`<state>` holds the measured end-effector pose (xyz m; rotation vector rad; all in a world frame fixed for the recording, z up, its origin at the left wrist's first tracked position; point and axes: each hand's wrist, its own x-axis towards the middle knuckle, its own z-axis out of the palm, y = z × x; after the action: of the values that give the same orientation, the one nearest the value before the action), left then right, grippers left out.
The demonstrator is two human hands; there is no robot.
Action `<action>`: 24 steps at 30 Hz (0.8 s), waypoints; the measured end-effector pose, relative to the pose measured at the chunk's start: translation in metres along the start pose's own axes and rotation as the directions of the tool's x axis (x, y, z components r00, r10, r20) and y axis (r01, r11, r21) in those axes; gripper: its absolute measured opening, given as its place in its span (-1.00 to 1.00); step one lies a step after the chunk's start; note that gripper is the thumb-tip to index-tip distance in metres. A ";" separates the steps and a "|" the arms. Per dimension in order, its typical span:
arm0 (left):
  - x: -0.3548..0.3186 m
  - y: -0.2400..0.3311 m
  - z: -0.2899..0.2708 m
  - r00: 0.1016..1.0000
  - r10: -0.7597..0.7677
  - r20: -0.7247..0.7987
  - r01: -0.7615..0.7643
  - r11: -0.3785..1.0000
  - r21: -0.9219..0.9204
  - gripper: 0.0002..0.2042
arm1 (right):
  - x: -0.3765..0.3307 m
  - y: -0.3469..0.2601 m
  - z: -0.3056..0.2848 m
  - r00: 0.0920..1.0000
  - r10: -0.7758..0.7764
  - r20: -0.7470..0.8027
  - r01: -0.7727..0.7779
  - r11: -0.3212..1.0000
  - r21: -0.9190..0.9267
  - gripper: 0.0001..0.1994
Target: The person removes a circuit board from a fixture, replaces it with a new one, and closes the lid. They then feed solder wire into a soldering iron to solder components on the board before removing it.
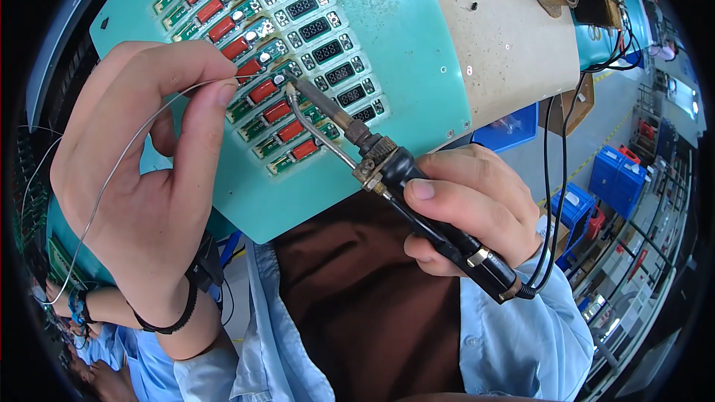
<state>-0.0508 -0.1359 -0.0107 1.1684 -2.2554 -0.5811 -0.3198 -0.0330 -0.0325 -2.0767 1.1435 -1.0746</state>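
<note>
My left hand (pixel 145 179) pinches a thin solder wire (pixel 112 171) between thumb and forefinger; the wire's end reaches toward a circuit board. My right hand (pixel 465 208) grips the black handle of a soldering iron (pixel 387 167), whose tip touches the same spot as the wire. On the teal work surface (pixel 402 45) lies a row of small green circuit boards (pixel 275 67) with red components and dark digit displays. The wire and iron tip meet near a red component in the middle of the row.
A beige panel (pixel 506 30) covers the right part of the teal surface. The iron's black cables (pixel 555 179) hang at the right. Blue bins (pixel 614 171) stand on the floor beyond. Another person's arm (pixel 104 305) shows at the lower left.
</note>
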 end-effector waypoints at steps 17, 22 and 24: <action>-0.006 0.007 -0.007 0.999 -0.009 -0.033 0.009 1.000 0.023 -0.89 | -0.003 -0.007 -0.006 1.000 -0.008 -0.023 0.008 1.000 0.000 -0.62; -0.010 0.012 -0.006 1.000 -0.020 -0.016 0.020 1.000 -0.004 -0.90 | -0.008 -0.009 -0.010 1.000 -0.014 -0.018 0.014 1.000 0.002 -0.62; -0.010 0.013 -0.004 1.000 -0.025 -0.011 0.025 1.000 -0.003 -0.90 | -0.010 -0.009 -0.010 1.000 -0.016 -0.015 0.016 1.000 -0.002 -0.62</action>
<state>-0.0513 -0.1210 -0.0032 1.1967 -2.2328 -0.5864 -0.3272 -0.0209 -0.0246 -2.0861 1.1370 -1.0985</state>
